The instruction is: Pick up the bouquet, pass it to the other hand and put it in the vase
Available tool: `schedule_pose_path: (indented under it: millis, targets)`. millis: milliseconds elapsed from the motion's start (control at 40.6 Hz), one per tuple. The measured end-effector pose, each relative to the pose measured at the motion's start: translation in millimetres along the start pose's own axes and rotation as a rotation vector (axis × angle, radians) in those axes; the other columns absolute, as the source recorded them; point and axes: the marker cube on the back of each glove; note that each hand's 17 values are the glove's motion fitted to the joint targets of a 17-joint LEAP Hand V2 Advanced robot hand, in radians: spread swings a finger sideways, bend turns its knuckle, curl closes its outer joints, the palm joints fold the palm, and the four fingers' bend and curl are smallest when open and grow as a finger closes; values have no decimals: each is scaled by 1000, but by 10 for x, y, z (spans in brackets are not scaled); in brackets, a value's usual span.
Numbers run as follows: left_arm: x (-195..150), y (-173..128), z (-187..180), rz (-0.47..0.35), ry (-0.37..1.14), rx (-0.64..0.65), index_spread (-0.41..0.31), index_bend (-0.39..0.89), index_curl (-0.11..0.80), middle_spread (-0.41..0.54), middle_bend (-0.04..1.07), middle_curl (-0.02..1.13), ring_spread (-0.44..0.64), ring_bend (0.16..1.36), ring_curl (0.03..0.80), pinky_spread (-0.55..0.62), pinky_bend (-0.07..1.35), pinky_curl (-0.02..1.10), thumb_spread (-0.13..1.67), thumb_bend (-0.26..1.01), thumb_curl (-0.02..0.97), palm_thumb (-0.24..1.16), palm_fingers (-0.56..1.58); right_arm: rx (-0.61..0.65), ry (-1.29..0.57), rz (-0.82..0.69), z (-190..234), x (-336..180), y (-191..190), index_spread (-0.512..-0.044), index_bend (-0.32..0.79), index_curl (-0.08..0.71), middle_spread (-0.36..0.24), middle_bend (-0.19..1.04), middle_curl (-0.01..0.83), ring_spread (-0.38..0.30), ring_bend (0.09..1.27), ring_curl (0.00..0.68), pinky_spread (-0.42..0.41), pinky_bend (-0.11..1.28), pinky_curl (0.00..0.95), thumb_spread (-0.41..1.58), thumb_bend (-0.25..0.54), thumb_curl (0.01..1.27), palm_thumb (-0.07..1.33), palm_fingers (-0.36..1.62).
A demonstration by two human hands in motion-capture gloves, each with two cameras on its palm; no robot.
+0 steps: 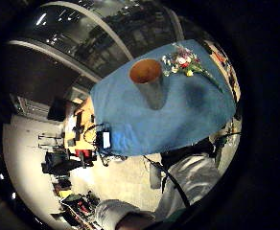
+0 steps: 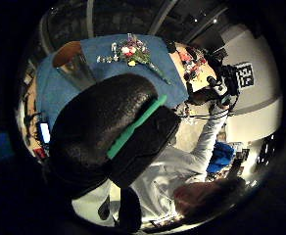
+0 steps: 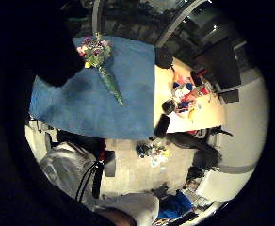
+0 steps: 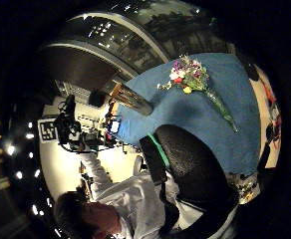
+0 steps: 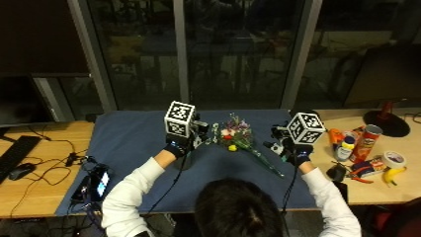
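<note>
Vase (image 1: 149, 86) upright, hollow, bouquet (image 5: 243, 140) beside

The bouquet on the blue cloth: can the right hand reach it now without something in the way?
Probably yes. The bouquet lies flat on the blue cloth between both hands, nothing on it. The right hand hovers beside its stems, with only bare cloth between.

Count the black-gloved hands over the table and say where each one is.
2. The left hand is raised over the blue cloth, just left of the bouquet. The right hand is raised at the cloth's right edge, right of the bouquet. Neither holds it.
</note>
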Motion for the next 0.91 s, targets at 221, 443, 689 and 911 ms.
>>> schedule_pose_path:
  millis: [221,443,689,911]
  targets:
    - [101,32,35,25,-15,-15,26,128,82,236,225,136,340,447,133,340,343,146,782,-13,64,8,157,-2,-1,31,17,144,132,-270,147,148,-27,283,173,12,399,175,103,339,179,829,157,109,336,488]
    - [69,-19,206,57,18,-44,31,137,132,272,243,198,411,483,166,400,357,195,958,-19,112,-6,121,-2,-41,29,106,136,-1,-300,145,190,-26,281,233,14,405,214,119,321,223,1015,110,152,359,492]
    - [95,-248,559,1,69,-44,24,154,180,273,261,249,439,500,186,421,344,227,1035,-17,155,1,122,-114,-89,75,209,-58,-245,-306,30,180,5,175,253,45,458,267,158,453,302,1098,58,189,382,336]
    - [263,-344,699,50,66,-84,40,136,206,271,261,283,444,516,204,428,339,253,1080,-14,186,22,107,-127,-14,202,109,47,-520,-281,2,120,74,147,251,105,568,298,204,638,361,1101,9,224,404,263]
